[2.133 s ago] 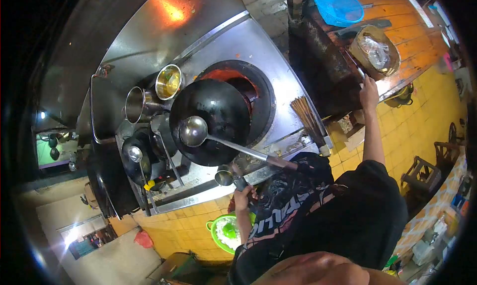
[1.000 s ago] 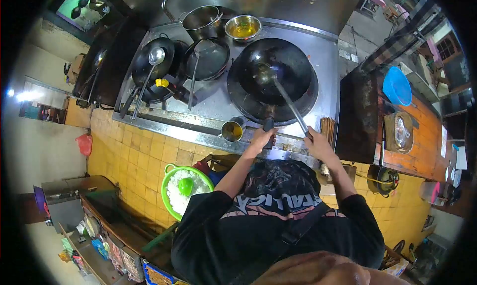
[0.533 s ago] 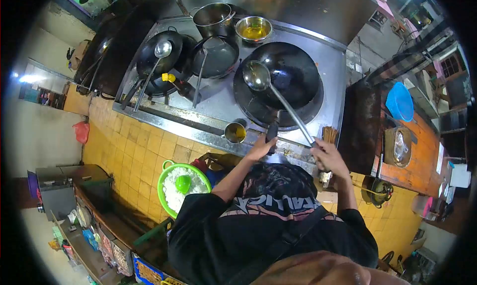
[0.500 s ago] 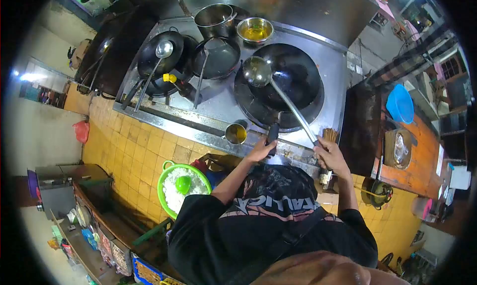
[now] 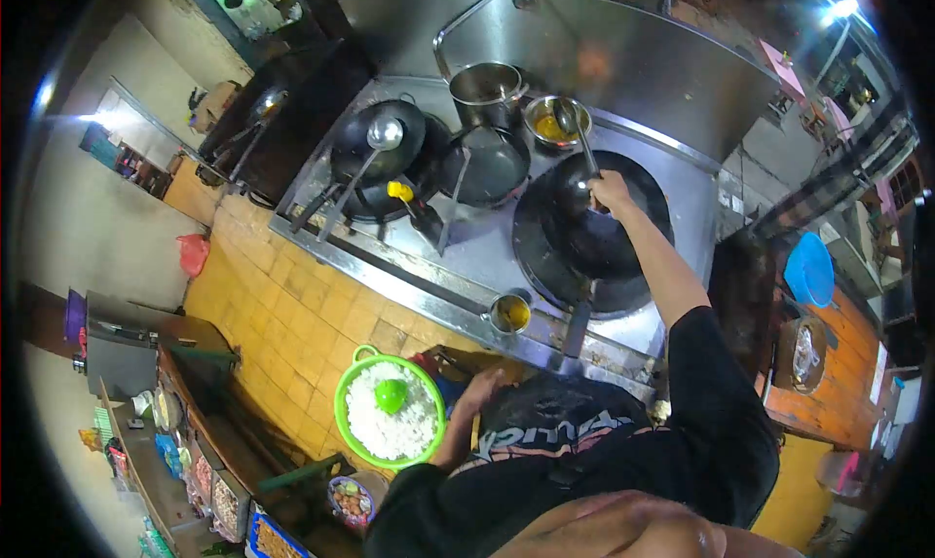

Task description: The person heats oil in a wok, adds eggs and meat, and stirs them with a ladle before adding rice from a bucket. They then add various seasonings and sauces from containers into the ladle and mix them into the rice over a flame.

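My right hand [image 5: 610, 194] is closed round the long handle of a ladle [image 5: 567, 118], whose bowl dips into the steel bowl of yellow oil [image 5: 554, 123]. Beneath that hand sits a large black wok [image 5: 604, 237] on the stove, its dark handle [image 5: 577, 331] pointing towards me. My left hand [image 5: 484, 387] is off the wok handle, near my body and to the right of the green basket of white rice [image 5: 392, 411]; its fingers are blurred. On the stove's front ledge stands a metal cup [image 5: 510, 314] with yellow liquid.
Left on the stove are a smaller wok with a ladle [image 5: 385, 133], a black pan [image 5: 484, 167], a steel pot [image 5: 486, 84] and a yellow-capped bottle [image 5: 400, 192]. A wooden table [image 5: 845, 344] with a blue basin [image 5: 809, 270] stands at the right.
My right hand has carried the ladle from over the wok up to the oil bowl. My left hand has let go of the wok handle and drawn back. The view has shifted.
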Tool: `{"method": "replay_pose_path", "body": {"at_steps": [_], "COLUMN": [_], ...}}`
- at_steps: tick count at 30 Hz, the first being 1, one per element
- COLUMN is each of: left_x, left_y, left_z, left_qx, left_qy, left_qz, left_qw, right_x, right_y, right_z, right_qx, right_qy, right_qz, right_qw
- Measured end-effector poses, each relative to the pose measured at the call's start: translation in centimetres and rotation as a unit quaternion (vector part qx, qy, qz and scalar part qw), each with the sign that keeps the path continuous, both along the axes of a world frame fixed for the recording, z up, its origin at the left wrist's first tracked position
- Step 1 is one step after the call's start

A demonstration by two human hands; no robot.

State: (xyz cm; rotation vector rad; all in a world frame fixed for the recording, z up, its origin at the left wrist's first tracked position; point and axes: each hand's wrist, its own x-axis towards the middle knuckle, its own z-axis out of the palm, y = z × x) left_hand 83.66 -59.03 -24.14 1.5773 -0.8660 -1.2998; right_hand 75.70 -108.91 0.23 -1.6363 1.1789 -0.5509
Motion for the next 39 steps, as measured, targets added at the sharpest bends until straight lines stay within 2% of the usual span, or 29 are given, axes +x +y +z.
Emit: {"method": "replay_pose_path", "body": {"at_steps": [1,2,3,5,8,13,16,20,22,24,26,28,30,31,32,34,36,38,39], "left_x": [0.2,0.7,0.8,0.4,0.2,0.8,1.6,1.9,1.7,1.6,1.3,0.8,0.6,0.6,0.2,-0.2,-0.5,-0.6,-0.6], "left_y": [2.6,5.2,7.0,9.9,11.8,11.8,10.7,7.9,6.7,6.7,7.1,6.3,7.3,8.2,9.1,10.9,12.6,13.9,14.4], "left_z": [-3.4,-4.4,-4.6,-5.0,-6.0,-7.0,-8.0,-7.7,-9.0,-11.3,-10.2,-4.4,-3.8,-4.4,-4.9,-5.8,-6.3,-6.5,-6.7], "left_qx": [-0.047,-0.002,0.055,0.143,0.192,0.161,0.074,-0.103,-0.132,0.0,0.132,0.154,0.155,0.16,0.167,0.179,0.191,0.202,0.204], "left_qy": [-0.062,-0.087,-0.09,-0.085,-0.098,-0.145,-0.199,-0.316,-0.33,-0.187,-0.033,0.021,0.019,0.005,-0.009,-0.036,-0.057,-0.072,-0.081], "left_qz": [0.005,0.0,-0.005,-0.012,-0.042,-0.13,-0.204,-0.276,-0.268,-0.182,-0.086,0.005,0.015,0.009,0.001,-0.016,-0.035,-0.053,-0.062], "left_qw": [0.997,0.996,0.994,0.986,0.976,0.968,0.956,0.902,0.895,0.965,0.987,0.988,0.988,0.987,0.986,0.983,0.979,0.975,0.974], "right_x": [0.9,1.8,1.8,1.2,-1.3,-8.0,-13.1,-17.4,-18.2,-17.6,-16.2,-13.3,-10.4,-9.6,-8.7,-8.3,-9.5,-13.6,-15.4], "right_y": [-1.2,-1.9,0.1,0.5,1.9,6.8,10.7,16.5,17.0,16.5,14.8,12.4,9.7,8.4,7.3,8.0,12.1,12.9,14.6], "right_z": [-1.5,-2.1,0.7,0.4,-1.1,2.3,3.9,4.4,4.1,3.6,2.4,2.9,3.0,2.5,1.8,2.3,5.1,-0.8,-0.5], "right_qx": [0.032,0.065,0.137,0.161,0.194,0.262,0.3,0.262,0.231,0.236,0.271,0.267,0.101,0.101,-0.079,-0.254,-0.173,-0.106,-0.071], "right_qy": [-0.014,-0.027,-0.068,-0.1,-0.169,-0.278,-0.321,-0.243,-0.219,-0.235,-0.309,-0.319,-0.136,-0.134,0.003,0.134,0.095,-0.021,0.017], "right_qz": [0.021,0.04,0.01,-0.004,-0.019,-0.063,-0.051,-0.07,-0.067,-0.056,-0.071,-0.036,0.003,0.009,-0.011,-0.029,-0.069,-0.095,-0.089], "right_qw": [0.999,0.997,0.988,0.982,0.966,0.922,0.897,0.931,0.946,0.941,0.909,0.909,0.986,0.986,0.997,0.957,0.978,0.99,0.993]}}
